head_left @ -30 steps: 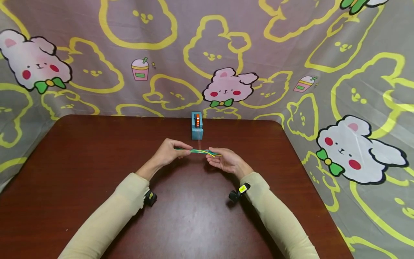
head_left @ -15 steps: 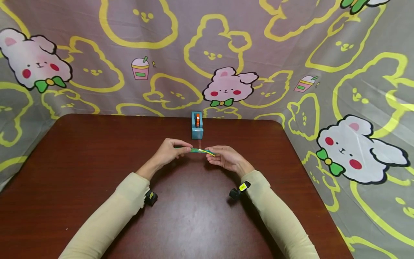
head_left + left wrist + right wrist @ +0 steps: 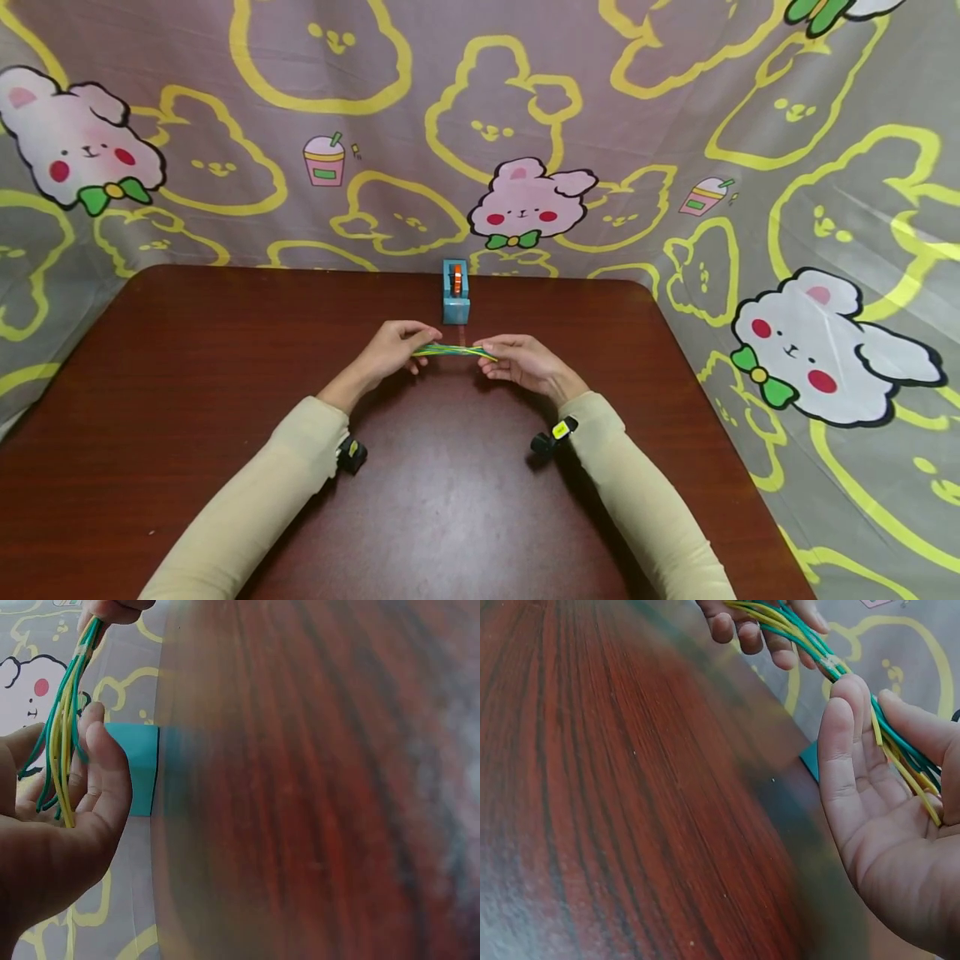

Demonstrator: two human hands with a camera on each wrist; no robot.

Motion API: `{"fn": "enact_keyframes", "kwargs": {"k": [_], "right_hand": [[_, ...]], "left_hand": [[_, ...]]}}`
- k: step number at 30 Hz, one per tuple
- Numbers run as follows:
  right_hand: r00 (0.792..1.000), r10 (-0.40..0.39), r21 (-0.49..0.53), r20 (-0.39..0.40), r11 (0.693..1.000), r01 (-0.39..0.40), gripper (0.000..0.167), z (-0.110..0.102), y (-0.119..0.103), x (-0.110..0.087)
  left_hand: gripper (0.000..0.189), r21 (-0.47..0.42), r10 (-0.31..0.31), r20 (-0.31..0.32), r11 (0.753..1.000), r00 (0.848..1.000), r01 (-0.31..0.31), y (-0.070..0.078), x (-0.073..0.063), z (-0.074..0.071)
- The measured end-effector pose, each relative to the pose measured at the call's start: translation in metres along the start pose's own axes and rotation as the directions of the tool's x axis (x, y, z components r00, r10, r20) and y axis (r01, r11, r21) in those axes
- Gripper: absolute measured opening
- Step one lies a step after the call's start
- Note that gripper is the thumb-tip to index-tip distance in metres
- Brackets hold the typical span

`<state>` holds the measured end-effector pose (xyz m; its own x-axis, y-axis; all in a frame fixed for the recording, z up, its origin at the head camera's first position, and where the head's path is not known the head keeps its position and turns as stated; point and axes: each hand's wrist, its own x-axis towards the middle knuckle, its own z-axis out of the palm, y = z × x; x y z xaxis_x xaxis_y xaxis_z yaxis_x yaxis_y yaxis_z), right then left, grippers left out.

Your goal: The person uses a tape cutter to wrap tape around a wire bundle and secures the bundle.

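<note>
Whereas the left hand [image 3: 388, 347] had its thumb laid over the strand bundle [image 3: 453, 351] half a second ago, that grip has now come off; more of the green and yellow length shows at its fingertips. Left wrist view: thumb [image 3: 11, 765] on one side, fingers [image 3: 111, 757] on the other, loose ends fanned between them above the palm, nothing pinched; hand released. Right hand [image 3: 528, 365]: little changed, grasping the bundle's other end between thumb and fingers. Judgement: the right hand now carries the bundle by itself, leaving the left-side ends free to spread, so evenness of the strands there is no longer controlled. Bundle position: spans the gap between the two hands, raised off the surface [image 3: 450, 517], roughly level. A pale band [image 3: 832, 663] encircles it between the hands; material looks like clear tape, not certain. Containers: one, a blue holder [image 3: 456, 313], probably a tape dispenser, standing beyond both hands and opposite the gap between them, touched by neither. Seated in its slot: an orange roll [image 3: 457, 279], probably the core of a tape reel. Faint reddish strip [image 3: 462, 336] between holder and bundle; cannot tell whether tape or reflection.
</note>
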<state>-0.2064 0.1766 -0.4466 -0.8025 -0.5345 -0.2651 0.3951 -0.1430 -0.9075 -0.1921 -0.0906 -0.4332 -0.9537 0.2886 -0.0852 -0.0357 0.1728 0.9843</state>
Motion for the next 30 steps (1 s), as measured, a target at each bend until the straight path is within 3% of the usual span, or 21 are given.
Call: {"fn": "enact_keyframes", "kwargs": {"k": [6,18,30], "right_hand": [[0.999,-0.053,-0.037,0.005,0.998,0.053,0.025,-0.0025,0.0008,0.0006],[0.989,-0.145,-0.127,0.036,0.981,0.148,0.036,-0.0038,0.0017,0.0007],[0.960,-0.278,-0.245,0.032,0.929,0.277,0.030,-0.0039,0.0035,0.0043]], "left_hand": [[0.039,-0.006,-0.073,0.042,0.997,0.996,0.074,0.0004,0.0020,0.0002],[0.043,-0.031,-0.158,0.114,0.986,0.981,0.163,0.0038,0.0021,-0.0014],[0.032,0.097,-0.109,0.098,0.990,0.989,0.100,0.0042,0.0035,-0.0028]]}}
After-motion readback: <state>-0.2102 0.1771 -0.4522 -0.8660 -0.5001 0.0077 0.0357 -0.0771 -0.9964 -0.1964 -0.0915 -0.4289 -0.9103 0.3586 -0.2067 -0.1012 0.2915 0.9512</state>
